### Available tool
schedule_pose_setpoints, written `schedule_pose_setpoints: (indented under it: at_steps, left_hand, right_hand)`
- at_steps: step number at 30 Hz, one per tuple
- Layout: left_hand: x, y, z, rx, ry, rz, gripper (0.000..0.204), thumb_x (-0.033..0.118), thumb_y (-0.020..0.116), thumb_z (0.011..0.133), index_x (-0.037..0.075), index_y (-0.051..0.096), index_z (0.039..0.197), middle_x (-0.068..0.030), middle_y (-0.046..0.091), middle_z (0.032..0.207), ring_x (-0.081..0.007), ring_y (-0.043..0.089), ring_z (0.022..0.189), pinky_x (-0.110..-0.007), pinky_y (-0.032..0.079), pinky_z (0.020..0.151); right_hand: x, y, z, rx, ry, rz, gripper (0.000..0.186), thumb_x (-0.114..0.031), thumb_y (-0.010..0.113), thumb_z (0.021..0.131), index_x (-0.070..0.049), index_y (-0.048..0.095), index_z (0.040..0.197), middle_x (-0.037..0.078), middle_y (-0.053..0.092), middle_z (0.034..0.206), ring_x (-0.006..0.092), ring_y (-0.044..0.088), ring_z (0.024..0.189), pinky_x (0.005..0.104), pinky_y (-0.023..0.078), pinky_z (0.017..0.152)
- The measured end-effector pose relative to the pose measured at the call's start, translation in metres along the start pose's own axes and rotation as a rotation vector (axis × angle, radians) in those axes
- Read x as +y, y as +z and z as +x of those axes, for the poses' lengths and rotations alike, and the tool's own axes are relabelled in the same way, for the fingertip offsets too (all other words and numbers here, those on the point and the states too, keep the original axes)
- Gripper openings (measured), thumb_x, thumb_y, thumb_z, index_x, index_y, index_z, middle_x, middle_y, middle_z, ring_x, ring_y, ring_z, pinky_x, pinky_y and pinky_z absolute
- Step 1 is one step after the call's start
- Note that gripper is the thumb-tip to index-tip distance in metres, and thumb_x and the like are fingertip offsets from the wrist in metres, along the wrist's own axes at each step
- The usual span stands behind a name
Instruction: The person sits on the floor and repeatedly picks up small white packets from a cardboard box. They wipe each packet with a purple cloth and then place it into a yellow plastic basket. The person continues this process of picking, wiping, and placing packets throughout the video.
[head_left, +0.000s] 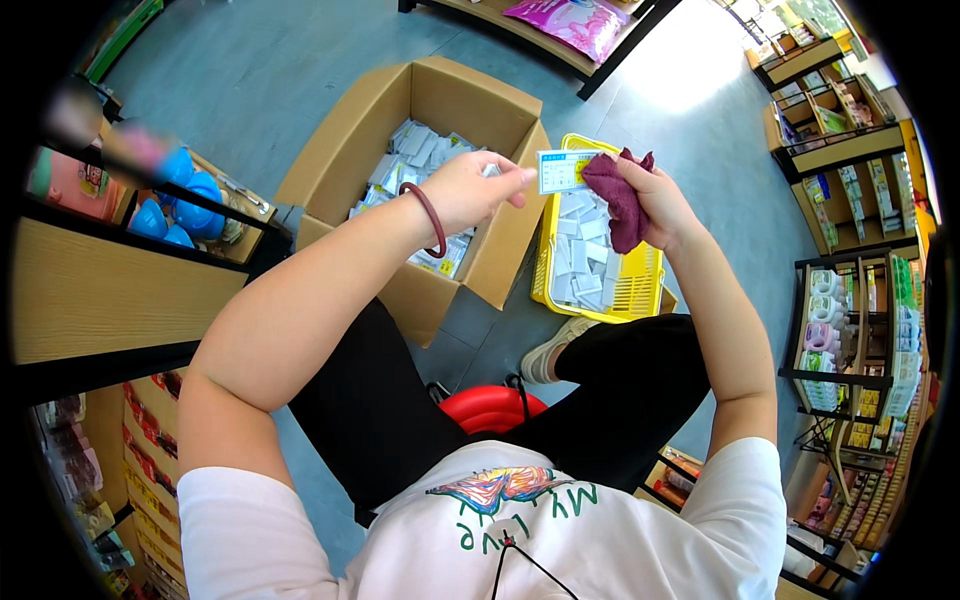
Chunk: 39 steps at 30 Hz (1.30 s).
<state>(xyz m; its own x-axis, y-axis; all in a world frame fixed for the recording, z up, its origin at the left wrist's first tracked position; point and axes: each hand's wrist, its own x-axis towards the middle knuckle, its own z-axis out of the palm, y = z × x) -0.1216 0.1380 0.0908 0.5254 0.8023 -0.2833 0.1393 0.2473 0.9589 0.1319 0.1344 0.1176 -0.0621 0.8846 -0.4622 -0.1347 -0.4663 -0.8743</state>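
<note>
With our right hand [664,208], fingers closed, we grip a maroon cloth [622,208] folded against the right end of a white-and-blue label tag [558,172]. We position the thumb of our left hand [468,195] at the tag's left edge; we cannot tell whether it touches. The tag is above a yellow basket [640,292], beside an open cardboard box [335,135] on the grey floor [240,65]. Stocked shelves [850,145] surround us.
</note>
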Motion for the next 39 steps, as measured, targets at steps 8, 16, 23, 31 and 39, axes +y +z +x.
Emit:
schedule_pose_setpoints:
  at_steps: [8,16,23,31,39]
  left_hand:
    - [0.005,0.023,0.019,-0.081,0.031,-0.339,0.028,0.032,0.054,0.091,0.006,0.058,0.098,0.0025,0.047,0.067,-0.0044,0.038,0.056,-0.020,0.033,0.050]
    - [0.008,0.034,0.034,0.095,-0.049,-0.447,0.021,0.028,0.054,0.092,0.007,0.055,0.093,0.0020,0.048,0.070,-0.0039,0.040,0.058,-0.019,0.033,0.049]
    - [0.006,0.044,0.047,0.122,0.012,-0.674,0.019,0.029,0.055,0.092,0.009,0.054,0.092,0.0017,0.050,0.075,-0.0045,0.042,0.058,-0.019,0.033,0.048]
    - [0.007,0.042,0.056,0.065,0.124,-0.753,0.020,0.030,0.054,0.092,0.010,0.058,0.092,0.0027,0.050,0.072,-0.0049,0.044,0.058,-0.019,0.034,0.047]
    - [0.005,0.036,0.050,0.143,0.143,-0.599,0.022,0.030,0.053,0.092,0.010,0.059,0.098,0.0028,0.050,0.072,-0.0056,0.042,0.058,-0.021,0.034,0.049]
  right_hand:
    - [-0.003,-0.001,-0.009,-0.049,-0.037,-0.005,0.030,-0.024,0.064,0.086,-0.003,0.054,0.104,0.006,0.062,0.091,0.0109,0.060,0.075,0.0235,0.050,0.060]
    - [0.008,-0.004,0.011,0.056,-0.277,0.034,0.038,-0.033,0.066,0.084,-0.002,0.055,0.103,0.006,0.060,0.092,0.0112,0.057,0.080,0.0242,0.049,0.068]
    - [0.007,0.010,0.013,0.067,-0.535,-0.397,0.033,-0.010,0.060,0.080,-0.002,0.053,0.111,0.008,0.058,0.094,0.0124,0.059,0.073,0.0251,0.050,0.063]
    - [0.018,0.038,0.013,0.021,-0.974,-0.680,0.035,0.001,0.062,0.074,-0.005,0.058,0.108,0.013,0.054,0.104,0.0266,0.057,0.093,0.0311,0.047,0.080]
    - [0.016,0.045,0.009,0.062,-1.090,-0.773,0.037,0.006,0.063,0.070,-0.005,0.060,0.106,0.012,0.057,0.096,0.0278,0.058,0.089,0.0319,0.048,0.077]
